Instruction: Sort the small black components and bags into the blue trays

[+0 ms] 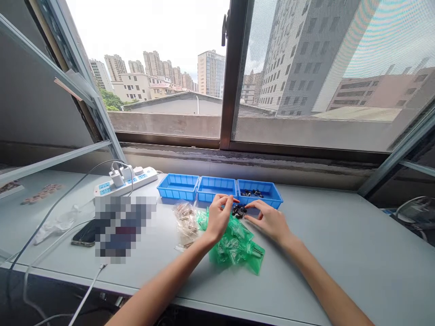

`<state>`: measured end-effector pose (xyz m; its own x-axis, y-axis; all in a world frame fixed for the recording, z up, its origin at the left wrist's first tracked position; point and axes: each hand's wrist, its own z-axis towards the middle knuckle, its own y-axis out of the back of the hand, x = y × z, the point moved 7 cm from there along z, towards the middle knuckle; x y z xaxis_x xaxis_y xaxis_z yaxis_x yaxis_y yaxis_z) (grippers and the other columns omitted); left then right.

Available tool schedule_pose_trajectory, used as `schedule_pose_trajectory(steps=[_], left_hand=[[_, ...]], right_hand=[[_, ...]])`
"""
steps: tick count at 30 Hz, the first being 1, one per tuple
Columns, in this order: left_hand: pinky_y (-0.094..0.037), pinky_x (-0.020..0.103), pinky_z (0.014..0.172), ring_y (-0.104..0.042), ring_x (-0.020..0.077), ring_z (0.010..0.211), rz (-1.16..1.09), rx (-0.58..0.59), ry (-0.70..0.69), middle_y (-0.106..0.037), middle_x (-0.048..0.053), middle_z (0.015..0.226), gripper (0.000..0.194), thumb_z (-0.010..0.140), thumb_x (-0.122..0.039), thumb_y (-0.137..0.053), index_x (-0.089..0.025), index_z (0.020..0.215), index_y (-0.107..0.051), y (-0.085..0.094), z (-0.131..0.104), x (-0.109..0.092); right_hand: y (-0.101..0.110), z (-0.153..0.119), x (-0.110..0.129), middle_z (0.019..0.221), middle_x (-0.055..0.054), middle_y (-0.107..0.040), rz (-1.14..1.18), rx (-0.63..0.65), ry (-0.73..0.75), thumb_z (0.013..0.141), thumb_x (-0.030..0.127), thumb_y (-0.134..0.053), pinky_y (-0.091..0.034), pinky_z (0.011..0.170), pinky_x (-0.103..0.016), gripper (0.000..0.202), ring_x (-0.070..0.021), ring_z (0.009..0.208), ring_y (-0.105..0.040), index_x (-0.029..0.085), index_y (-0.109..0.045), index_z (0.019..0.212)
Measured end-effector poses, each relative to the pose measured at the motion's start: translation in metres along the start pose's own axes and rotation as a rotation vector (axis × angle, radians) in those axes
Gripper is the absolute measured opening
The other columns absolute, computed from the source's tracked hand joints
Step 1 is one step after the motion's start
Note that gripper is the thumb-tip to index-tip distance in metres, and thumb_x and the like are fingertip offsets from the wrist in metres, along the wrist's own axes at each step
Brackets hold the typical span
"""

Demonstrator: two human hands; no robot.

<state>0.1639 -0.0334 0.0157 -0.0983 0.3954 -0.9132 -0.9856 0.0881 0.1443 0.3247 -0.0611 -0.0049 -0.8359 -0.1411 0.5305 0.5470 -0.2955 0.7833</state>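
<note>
My left hand (pixel 219 218) is raised over the green plastic bags (pixel 234 244), its thumb and fingertips drawn together in a pinch. Whatever may sit between them is too small to make out. To the right, my right hand (pixel 272 221) has thumb and forefinger apart at the edge of a small heap of black parts (pixel 239 211); no object shows between them. Behind the heap stands the right blue tray (pixel 277 199), with several similar dark parts inside. Clear bags of metal pieces (pixel 186 222) lie left of the green ones.
Two more blue trays, a middle one (pixel 217 197) and a left one (pixel 178 195), continue the row. A white power strip (pixel 144 179) with plugs and cables lies at the back left. A phone (pixel 83 235) rests near a blurred patch. The window (pixel 226 90) rises behind the table.
</note>
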Motion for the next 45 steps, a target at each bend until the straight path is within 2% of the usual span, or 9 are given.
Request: schedule_pose_trajectory(steps=[5,12,16,20,24,27,33,39,45], left_hand=[[-0.044,0.024,0.069,-0.054,0.0142,0.076,0.017,0.005,-0.005,-0.056,0.003,0.084,0.036,0.083,-0.049,-0.051,-0.019,0.074,-0.070,-0.001,-0.001,-0.002],[-0.043,0.022,0.062,-0.053,0.0109,0.067,0.044,0.001,-0.011,-0.057,0.002,0.084,0.021,0.079,-0.036,-0.058,-0.018,0.073,-0.066,-0.001,0.000,-0.001],[-0.044,0.025,0.068,-0.054,0.0123,0.070,0.128,0.058,-0.090,-0.058,0.002,0.084,0.015,0.081,-0.029,-0.056,-0.020,0.080,-0.068,-0.005,-0.001,-0.008],[-0.043,0.027,0.073,-0.056,0.0149,0.076,0.213,0.144,-0.169,-0.058,0.002,0.083,0.011,0.081,-0.026,-0.060,-0.023,0.082,-0.070,-0.012,-0.005,-0.013],[-0.044,0.028,0.074,-0.056,0.0155,0.079,0.220,0.140,-0.195,-0.058,0.002,0.085,0.006,0.078,-0.026,-0.065,-0.023,0.080,-0.070,-0.012,-0.005,-0.012],[-0.046,0.027,0.072,-0.055,0.0137,0.073,0.202,0.103,-0.201,-0.058,0.002,0.086,0.012,0.077,-0.029,-0.067,-0.022,0.088,-0.068,-0.008,-0.002,-0.012],[-0.047,0.028,0.072,-0.056,0.0149,0.076,0.183,0.109,-0.270,-0.058,0.003,0.083,0.016,0.078,-0.036,-0.066,-0.020,0.078,-0.068,-0.009,-0.003,-0.019],[-0.047,0.027,0.070,-0.057,0.0164,0.080,0.188,0.117,-0.298,-0.059,0.004,0.083,0.013,0.078,-0.034,-0.067,-0.022,0.081,-0.071,-0.009,-0.004,-0.018],[-0.047,0.028,0.071,-0.057,0.0167,0.080,0.201,0.128,-0.311,-0.059,0.004,0.083,0.013,0.075,-0.033,-0.070,-0.022,0.082,-0.071,-0.008,-0.003,-0.018]], right_hand=[[-0.006,0.000,0.002,0.091,0.002,-0.070,0.002,0.064,0.035,0.073,0.034,-0.061,-0.039,0.052,-0.026,0.017,-0.0134,0.053,-0.057,0.032,-0.071,0.087],[-0.004,-0.001,0.006,0.083,0.003,-0.071,-0.001,0.038,0.018,0.072,0.023,-0.057,-0.038,0.054,-0.026,0.015,-0.0126,0.053,-0.056,0.029,-0.070,0.075],[0.002,0.001,0.002,0.080,0.001,-0.071,0.252,-0.028,-0.079,0.068,0.029,-0.060,-0.040,0.051,-0.026,0.016,-0.0125,0.051,-0.054,0.027,-0.069,0.081],[0.000,0.002,0.002,0.081,-0.003,-0.069,0.710,-0.034,-0.187,0.063,0.044,-0.064,-0.038,0.040,-0.025,0.040,-0.0094,0.042,-0.047,0.021,-0.063,0.095],[-0.005,0.000,0.007,0.073,-0.002,-0.068,0.925,0.025,-0.300,0.054,0.046,-0.071,-0.031,0.037,-0.023,0.053,-0.0055,0.036,-0.040,0.019,-0.059,0.097],[-0.007,-0.003,0.012,0.060,0.003,-0.062,1.015,0.065,-0.369,0.050,0.050,-0.073,-0.027,0.036,-0.022,0.060,-0.0042,0.034,-0.034,0.018,-0.058,0.098],[-0.008,-0.008,0.014,0.045,0.009,-0.049,1.110,0.015,-0.478,0.047,0.053,-0.075,-0.023,0.039,-0.021,0.068,-0.0045,0.036,-0.030,0.016,-0.057,0.101],[-0.013,-0.014,0.009,0.059,0.006,-0.057,1.186,0.015,-0.629,0.044,0.044,-0.080,-0.017,0.039,-0.019,0.075,-0.0020,0.039,-0.029,0.017,-0.053,0.109],[-0.012,-0.014,0.008,0.053,0.009,-0.049,1.208,0.033,-0.610,0.048,0.040,-0.080,-0.016,0.040,-0.018,0.074,-0.0027,0.041,-0.028,0.017,-0.052,0.113]])
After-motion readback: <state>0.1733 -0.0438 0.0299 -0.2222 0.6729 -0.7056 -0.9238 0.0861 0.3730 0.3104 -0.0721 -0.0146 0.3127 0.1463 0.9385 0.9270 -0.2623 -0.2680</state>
